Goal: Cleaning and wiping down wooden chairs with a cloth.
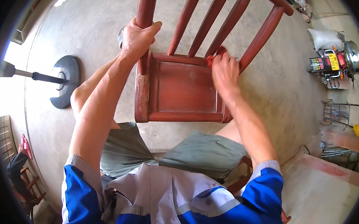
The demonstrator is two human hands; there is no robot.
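A red-brown wooden chair stands in front of my knees, its seat panel facing up and its slatted back at the far side. The paint is worn along the seat's edges. My left hand is wrapped round the thick left back post. Over by the right end of the slats, my right hand is closed on a crumpled red cloth. The cloth touches the base of the rightmost slat, near the seat's rear rail. My fingers hide part of it.
A black round stand base with a pole is on the concrete floor at left. Farther right are a vehicle with a yellow plate, a white sack and a metal rack. Another person's dark sleeve shows at lower left.
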